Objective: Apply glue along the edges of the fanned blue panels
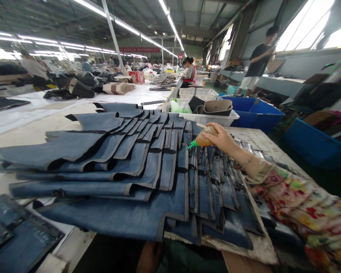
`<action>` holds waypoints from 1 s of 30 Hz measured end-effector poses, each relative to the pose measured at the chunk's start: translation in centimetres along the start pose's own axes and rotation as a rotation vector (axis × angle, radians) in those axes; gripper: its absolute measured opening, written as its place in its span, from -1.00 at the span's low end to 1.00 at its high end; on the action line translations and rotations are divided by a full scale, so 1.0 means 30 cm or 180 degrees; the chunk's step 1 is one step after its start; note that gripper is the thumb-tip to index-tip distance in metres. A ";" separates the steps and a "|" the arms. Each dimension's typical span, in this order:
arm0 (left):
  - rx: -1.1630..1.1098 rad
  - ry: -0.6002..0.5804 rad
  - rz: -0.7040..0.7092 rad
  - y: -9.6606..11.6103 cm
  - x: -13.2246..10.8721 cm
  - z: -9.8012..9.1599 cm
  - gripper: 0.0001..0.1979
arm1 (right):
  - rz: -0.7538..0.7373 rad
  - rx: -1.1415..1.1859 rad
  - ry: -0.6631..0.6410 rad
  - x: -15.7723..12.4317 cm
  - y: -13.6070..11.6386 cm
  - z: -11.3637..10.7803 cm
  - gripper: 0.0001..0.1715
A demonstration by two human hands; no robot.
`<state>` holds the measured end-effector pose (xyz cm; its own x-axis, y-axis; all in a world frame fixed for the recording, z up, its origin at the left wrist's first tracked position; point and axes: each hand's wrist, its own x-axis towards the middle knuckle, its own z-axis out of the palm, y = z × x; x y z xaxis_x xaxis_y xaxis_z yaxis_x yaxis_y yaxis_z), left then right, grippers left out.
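My right hand [222,139] is wrapped round a squeeze bottle [204,137] of amber liquid, tipped so that its green nozzle points down and left. The nozzle tip is close above overlapping blue leather-like panels [102,189] with dark grey edges, fanned out in rows. Right of the nozzle, wet shiny streaks run along the edge strips [210,178]. At the bottom, in shadow below the panels' near edge, my left hand [149,257] shows only in part; its fingers are hidden.
More blue panels [22,239] lie at the lower left. Behind the stack stand a white bin [227,118] with dark pieces and blue tubs [252,108]. A person [190,72] works farther down the table; another person [260,60] stands at right.
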<state>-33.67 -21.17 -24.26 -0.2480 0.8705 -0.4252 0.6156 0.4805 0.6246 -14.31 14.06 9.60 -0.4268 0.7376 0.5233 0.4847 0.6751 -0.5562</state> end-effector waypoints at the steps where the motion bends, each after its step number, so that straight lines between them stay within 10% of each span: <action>1: 0.0040 -0.0020 -0.0026 0.003 -0.002 -0.002 -0.49 | 0.0014 -0.0009 -0.0005 -0.001 -0.003 -0.002 -0.44; 10: 0.0127 0.0048 0.0068 0.012 -0.007 -0.006 -0.52 | 0.0472 0.0443 -0.0753 -0.073 -0.070 -0.041 -0.53; 30: -0.0177 0.0204 0.0211 0.027 -0.013 -0.018 -0.46 | 0.0341 0.0337 -0.0612 -0.148 -0.127 -0.064 -0.51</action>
<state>-33.49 -21.05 -23.23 -0.2566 0.9047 -0.3402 0.5900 0.4254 0.6862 -12.80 8.17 10.65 -0.5196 0.7878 0.3306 0.4567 0.5832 -0.6718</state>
